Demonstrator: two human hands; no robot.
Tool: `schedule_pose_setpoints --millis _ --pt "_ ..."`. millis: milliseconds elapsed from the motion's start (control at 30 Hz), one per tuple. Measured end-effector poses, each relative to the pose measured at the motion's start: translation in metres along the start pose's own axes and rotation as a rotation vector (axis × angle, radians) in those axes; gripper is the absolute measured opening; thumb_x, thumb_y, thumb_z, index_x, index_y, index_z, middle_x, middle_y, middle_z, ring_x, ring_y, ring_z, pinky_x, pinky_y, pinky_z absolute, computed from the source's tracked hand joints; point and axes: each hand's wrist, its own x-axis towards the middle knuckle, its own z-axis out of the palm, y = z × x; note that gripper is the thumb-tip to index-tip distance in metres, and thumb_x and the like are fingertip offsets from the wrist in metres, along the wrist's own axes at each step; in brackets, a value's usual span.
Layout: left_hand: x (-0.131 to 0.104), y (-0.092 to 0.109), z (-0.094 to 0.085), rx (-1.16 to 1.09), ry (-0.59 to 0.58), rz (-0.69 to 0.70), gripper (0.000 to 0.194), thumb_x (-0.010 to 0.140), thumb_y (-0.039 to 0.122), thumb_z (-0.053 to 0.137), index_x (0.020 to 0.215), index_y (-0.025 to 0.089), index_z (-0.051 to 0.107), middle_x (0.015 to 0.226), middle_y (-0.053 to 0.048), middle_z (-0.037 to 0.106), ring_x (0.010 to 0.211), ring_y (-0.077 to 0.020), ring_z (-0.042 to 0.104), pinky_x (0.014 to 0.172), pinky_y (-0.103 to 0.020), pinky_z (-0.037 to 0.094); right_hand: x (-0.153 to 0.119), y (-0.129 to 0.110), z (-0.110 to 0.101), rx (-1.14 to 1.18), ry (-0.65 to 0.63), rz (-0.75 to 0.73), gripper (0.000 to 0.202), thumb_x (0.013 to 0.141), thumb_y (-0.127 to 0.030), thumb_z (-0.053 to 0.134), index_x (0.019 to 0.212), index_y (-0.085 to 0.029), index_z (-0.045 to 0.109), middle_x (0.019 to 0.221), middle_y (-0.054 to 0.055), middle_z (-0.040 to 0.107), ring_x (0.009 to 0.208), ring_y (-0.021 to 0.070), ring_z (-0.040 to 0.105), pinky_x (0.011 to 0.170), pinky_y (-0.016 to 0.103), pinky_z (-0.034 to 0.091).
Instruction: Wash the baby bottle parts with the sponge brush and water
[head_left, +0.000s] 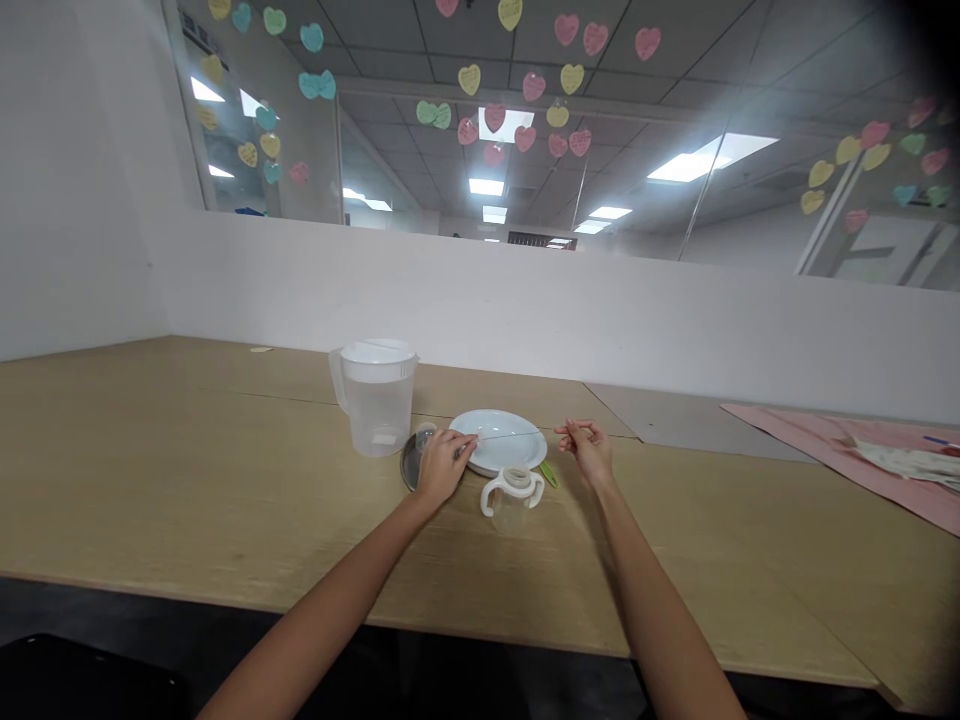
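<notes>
A thin strand or rod point(514, 434) stretches between my two hands over a white bowl point(495, 459). My left hand point(444, 462) pinches its left end, where a small clear piece shows at the fingertips. At the right end, the fingers of my right hand point(587, 447) are pinched on it. In front of the bowl stands a clear cup with two white handles point(512, 500), its top open. A green-handled tool point(549, 474) lies beside the bowl. Under my left hand is a dark round dish point(410, 462), partly hidden, with a small clear item point(425, 432) on it.
A clear pitcher with a white lid point(380, 400) stands left of the bowl. On the right lie a grey sheet point(675, 420) and a pink cloth point(817, 440) with a white cloth point(904, 462) on it. The wooden table point(225, 480) ends at a white wall.
</notes>
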Motion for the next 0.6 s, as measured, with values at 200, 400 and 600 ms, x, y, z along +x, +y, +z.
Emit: schedule_pose_setpoints --millis 200,400,600 --pt "-0.0003 0.0006 0.0001 0.000 -0.019 0.030 0.028 0.086 0.035 0.041 0.096 0.023 0.064 0.089 -0.002 0.063 0.086 -0.0159 0.050 0.080 -0.030 0.038 -0.0003 -0.0007 0.0007 0.003 0.044 -0.006 0.032 0.055 -0.037 0.073 0.068 -0.017 0.052 0.062 0.002 0.066 0.041 0.0078 0.052 0.042 0.020 0.044" --pt "-0.0004 0.0013 -0.0013 0.026 -0.028 0.026 0.028 0.086 0.034 0.041 0.095 0.023 0.065 0.088 -0.002 0.063 0.085 -0.0162 0.049 0.079 -0.030 0.038 -0.0005 -0.0030 0.0005 0.024 0.033 0.031 0.031 0.055 -0.038 0.072 0.069 -0.016 0.055 0.067 0.002 0.067 0.042 0.0077 0.053 0.044 0.020 0.046" --pt "-0.0005 0.0006 0.0011 0.035 -0.023 0.051 0.028 0.086 0.034 0.041 0.096 0.023 0.065 0.087 -0.002 0.063 0.084 -0.0164 0.049 0.078 -0.030 0.038 -0.0050 -0.0024 0.0057 0.035 -0.122 0.123 0.026 0.057 -0.036 0.073 0.069 -0.015 0.062 0.069 0.003 0.067 0.046 0.0079 0.054 0.046 0.019 0.048"
